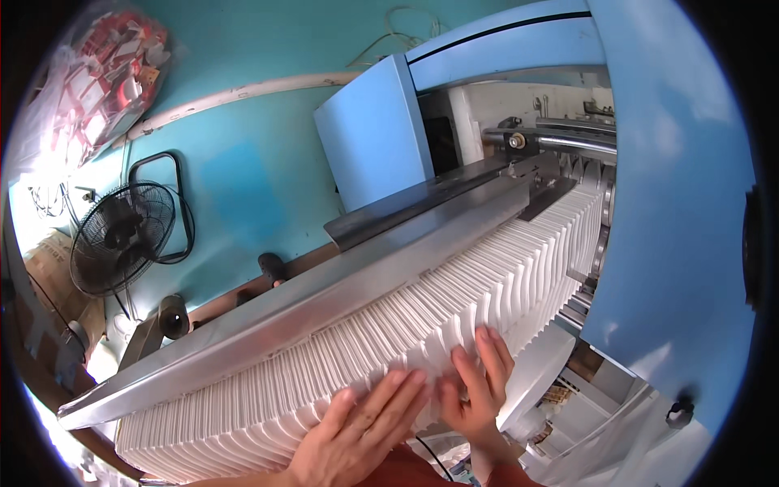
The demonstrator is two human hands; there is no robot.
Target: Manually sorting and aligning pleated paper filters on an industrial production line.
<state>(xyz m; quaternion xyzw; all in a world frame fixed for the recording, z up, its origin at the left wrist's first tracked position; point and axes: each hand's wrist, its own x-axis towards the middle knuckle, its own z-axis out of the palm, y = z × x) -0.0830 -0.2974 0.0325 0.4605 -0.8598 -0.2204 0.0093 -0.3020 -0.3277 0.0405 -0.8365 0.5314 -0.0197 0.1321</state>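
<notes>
A long row of folded white paper napkins or tissues [381,329] stands on edge, packed side by side, running from the lower left up to the machine at the right. My left hand [357,430] lies against the near side of the row, fingers stretched out along the sheets. Just right of it, my right hand [480,381] touches the same side with its fingers apart and slightly bent. Neither hand grips a sheet. Behind the row, a metal guide rail [300,304] runs along its whole length.
A blue machine housing [673,203] rises at the right, with metal rollers [576,144] where the row meets it. A blue door panel [373,134] hangs open behind. At the left are a black fan [122,235] and a clear bag of red and white scraps [109,77].
</notes>
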